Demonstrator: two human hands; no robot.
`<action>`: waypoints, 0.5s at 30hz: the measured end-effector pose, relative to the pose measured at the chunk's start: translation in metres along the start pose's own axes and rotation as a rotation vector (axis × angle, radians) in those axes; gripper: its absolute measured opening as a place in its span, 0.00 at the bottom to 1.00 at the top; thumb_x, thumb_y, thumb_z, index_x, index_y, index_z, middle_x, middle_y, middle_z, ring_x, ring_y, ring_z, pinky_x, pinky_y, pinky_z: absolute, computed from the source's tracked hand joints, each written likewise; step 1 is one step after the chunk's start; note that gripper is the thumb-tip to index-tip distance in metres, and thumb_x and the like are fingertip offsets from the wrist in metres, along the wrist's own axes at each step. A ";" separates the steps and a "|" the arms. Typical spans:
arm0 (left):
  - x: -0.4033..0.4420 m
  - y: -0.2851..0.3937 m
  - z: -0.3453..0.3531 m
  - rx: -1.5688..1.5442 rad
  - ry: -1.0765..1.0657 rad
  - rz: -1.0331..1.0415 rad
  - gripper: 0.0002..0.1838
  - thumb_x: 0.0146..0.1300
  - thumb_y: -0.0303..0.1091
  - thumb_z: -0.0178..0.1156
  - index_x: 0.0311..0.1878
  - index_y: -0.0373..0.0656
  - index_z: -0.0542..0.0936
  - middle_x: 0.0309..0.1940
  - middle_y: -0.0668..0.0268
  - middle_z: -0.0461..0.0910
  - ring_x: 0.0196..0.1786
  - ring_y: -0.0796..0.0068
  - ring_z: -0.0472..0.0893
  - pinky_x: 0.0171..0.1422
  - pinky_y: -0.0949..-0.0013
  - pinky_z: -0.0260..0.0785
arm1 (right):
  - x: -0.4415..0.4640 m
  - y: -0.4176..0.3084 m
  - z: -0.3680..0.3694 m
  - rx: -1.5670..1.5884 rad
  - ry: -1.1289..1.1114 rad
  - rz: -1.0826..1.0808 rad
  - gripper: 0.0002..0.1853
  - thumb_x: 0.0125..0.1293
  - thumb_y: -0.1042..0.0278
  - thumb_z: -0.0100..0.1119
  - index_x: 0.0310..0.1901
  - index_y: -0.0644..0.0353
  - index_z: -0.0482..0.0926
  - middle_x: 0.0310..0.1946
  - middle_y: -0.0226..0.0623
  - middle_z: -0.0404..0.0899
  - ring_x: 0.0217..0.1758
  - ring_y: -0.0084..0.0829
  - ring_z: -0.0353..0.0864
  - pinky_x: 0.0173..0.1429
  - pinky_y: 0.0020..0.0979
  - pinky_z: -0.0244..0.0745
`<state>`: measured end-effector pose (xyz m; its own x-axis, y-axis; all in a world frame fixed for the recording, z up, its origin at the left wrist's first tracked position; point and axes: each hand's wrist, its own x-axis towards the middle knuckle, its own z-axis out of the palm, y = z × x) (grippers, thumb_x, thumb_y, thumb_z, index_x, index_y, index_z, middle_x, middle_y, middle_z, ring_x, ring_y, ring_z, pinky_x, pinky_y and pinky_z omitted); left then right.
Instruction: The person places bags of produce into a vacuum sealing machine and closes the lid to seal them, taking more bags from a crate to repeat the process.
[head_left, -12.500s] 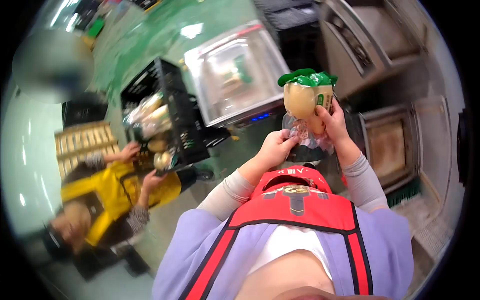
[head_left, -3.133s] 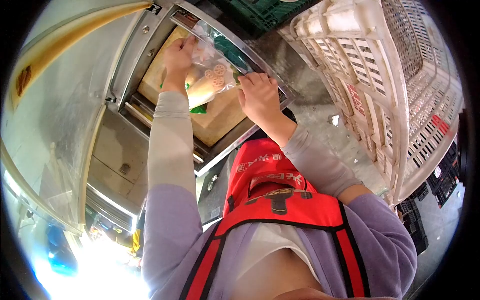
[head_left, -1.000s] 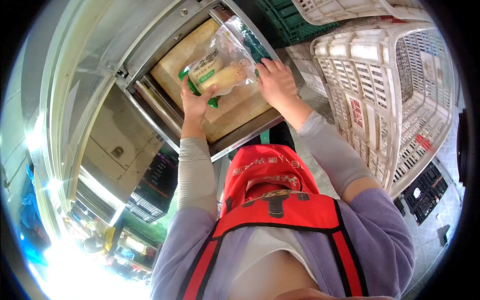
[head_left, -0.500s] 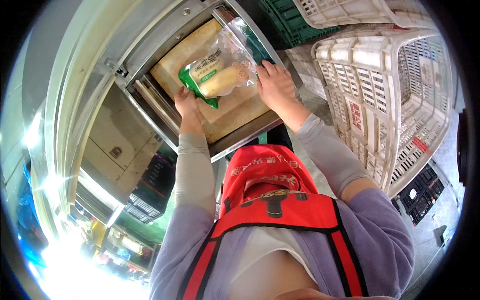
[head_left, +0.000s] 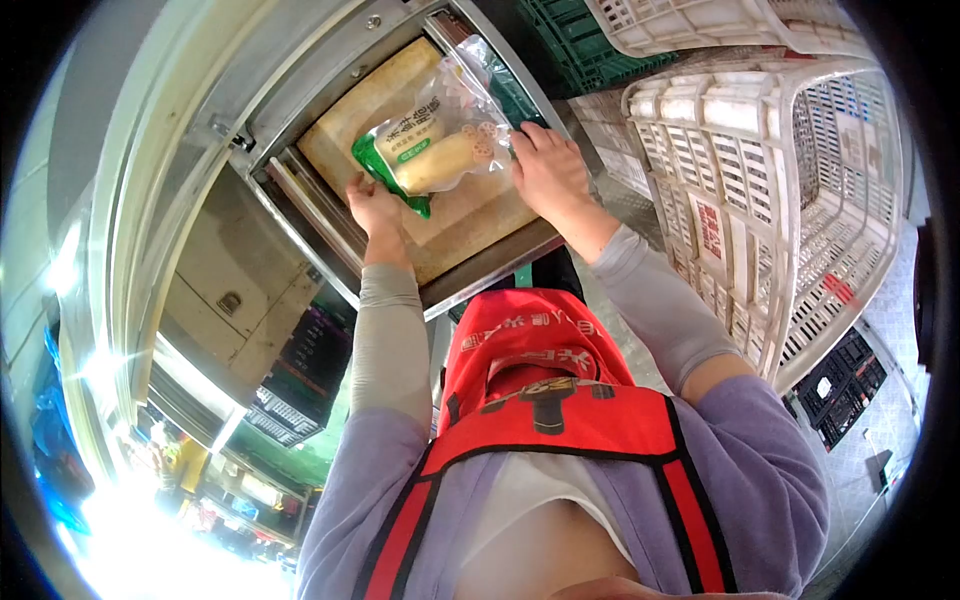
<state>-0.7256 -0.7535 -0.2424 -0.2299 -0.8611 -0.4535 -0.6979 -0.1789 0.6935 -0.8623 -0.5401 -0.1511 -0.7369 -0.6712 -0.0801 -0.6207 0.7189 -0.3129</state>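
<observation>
A clear plastic bag with green trim and pale lotus root pieces (head_left: 440,160) lies on the brown pad of an open metal-framed machine (head_left: 470,240). At the bag's green end, my left hand (head_left: 377,207) is closed with its fingertips pinching the edge. My right hand (head_left: 552,172) is at the bag's other end, near the machine's right rim, its fingers bent together over the bag's clear edge. What lies under those fingers is hidden.
White plastic crates (head_left: 720,200) stand to the right of the machine. Behind it is a green crate (head_left: 570,50). The machine's raised clear lid (head_left: 200,130) rises at the left. Black crates (head_left: 840,390) sit on the floor at the far right.
Since the earliest frame, the view has turned from a co-worker and black crate to this machine. The bag now lies on its pad. My left hand has shifted from over the bag to its green edge.
</observation>
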 end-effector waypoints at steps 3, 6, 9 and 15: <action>-0.002 0.005 -0.003 -0.026 -0.098 -0.050 0.18 0.60 0.23 0.53 0.55 0.37 0.69 0.34 0.64 0.76 0.38 0.75 0.76 0.42 0.72 0.69 | 0.001 0.002 0.000 0.009 -0.004 0.012 0.19 0.51 0.66 0.59 0.47 0.57 0.74 0.49 0.37 0.72 0.51 0.37 0.72 0.50 0.39 0.68; -0.002 0.007 -0.004 -0.146 -0.173 -0.077 0.17 0.61 0.22 0.52 0.54 0.37 0.69 0.36 0.63 0.77 0.39 0.75 0.76 0.43 0.73 0.69 | 0.002 0.005 0.001 0.024 -0.005 0.008 0.19 0.51 0.67 0.59 0.46 0.59 0.74 0.50 0.38 0.71 0.51 0.39 0.71 0.52 0.39 0.69; -0.010 0.019 -0.008 -0.186 -0.159 -0.069 0.17 0.61 0.22 0.52 0.54 0.36 0.70 0.37 0.62 0.78 0.39 0.75 0.76 0.43 0.74 0.68 | 0.003 0.000 -0.003 0.016 -0.050 0.011 0.19 0.51 0.67 0.59 0.47 0.60 0.73 0.51 0.40 0.70 0.51 0.41 0.71 0.53 0.38 0.69; -0.008 0.029 -0.007 -0.213 -0.173 -0.031 0.18 0.60 0.22 0.53 0.54 0.34 0.71 0.40 0.62 0.78 0.40 0.76 0.76 0.45 0.74 0.68 | -0.002 -0.001 0.004 -0.018 -0.029 0.005 0.20 0.51 0.68 0.58 0.47 0.61 0.72 0.50 0.42 0.71 0.49 0.42 0.72 0.53 0.38 0.69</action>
<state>-0.7394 -0.7552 -0.2144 -0.3354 -0.7629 -0.5527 -0.5526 -0.3159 0.7713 -0.8588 -0.5399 -0.1541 -0.7321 -0.6724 -0.1090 -0.6221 0.7252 -0.2951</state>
